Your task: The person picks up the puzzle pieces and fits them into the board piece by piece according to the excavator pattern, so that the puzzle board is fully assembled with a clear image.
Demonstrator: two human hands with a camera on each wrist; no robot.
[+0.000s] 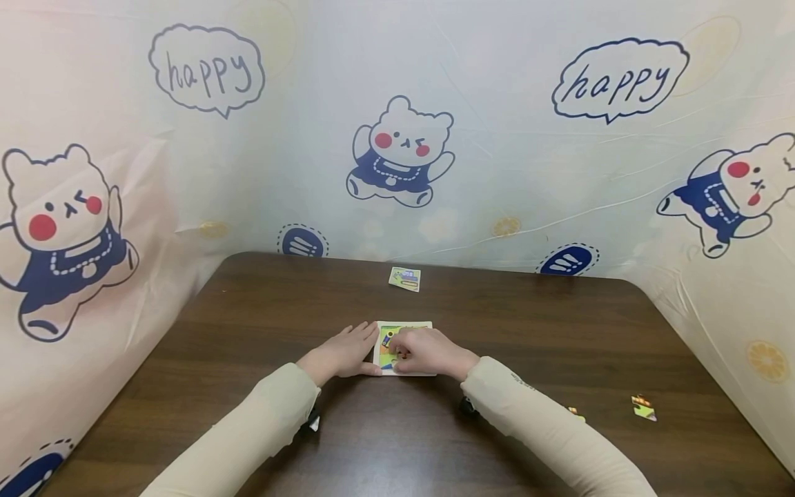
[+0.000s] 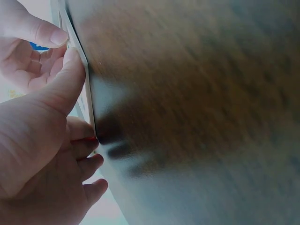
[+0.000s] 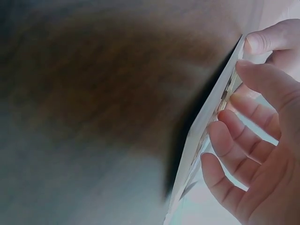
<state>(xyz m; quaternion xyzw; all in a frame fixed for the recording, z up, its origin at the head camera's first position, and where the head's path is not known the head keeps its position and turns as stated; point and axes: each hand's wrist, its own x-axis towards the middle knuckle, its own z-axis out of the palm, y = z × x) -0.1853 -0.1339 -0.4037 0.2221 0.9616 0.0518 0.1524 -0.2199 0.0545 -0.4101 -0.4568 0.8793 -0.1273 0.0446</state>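
Observation:
A small white-framed jigsaw puzzle [image 1: 386, 339] with bright green, yellow and blue pictures lies on the table before me. My left hand [image 1: 344, 353] rests along its left side, fingers extended and thumb at the near left corner. Over the puzzle's middle and right is my right hand [image 1: 428, 351], its bent fingers touching the picture and hiding much of it. In the right wrist view, the thumb lies at the frame's near edge [image 3: 206, 112], apart from the spread fingertips [image 3: 220, 133]. The left wrist view shows both thumbs close together at that edge.
A colourful picture card [image 1: 405, 279] lies farther back on the brown wooden table [image 1: 298, 297]. To the right lies a loose puzzle piece [image 1: 644, 407], and another piece [image 1: 576, 413] is partly hidden by the right sleeve. A printed cloth [image 1: 497, 172] hangs around the table.

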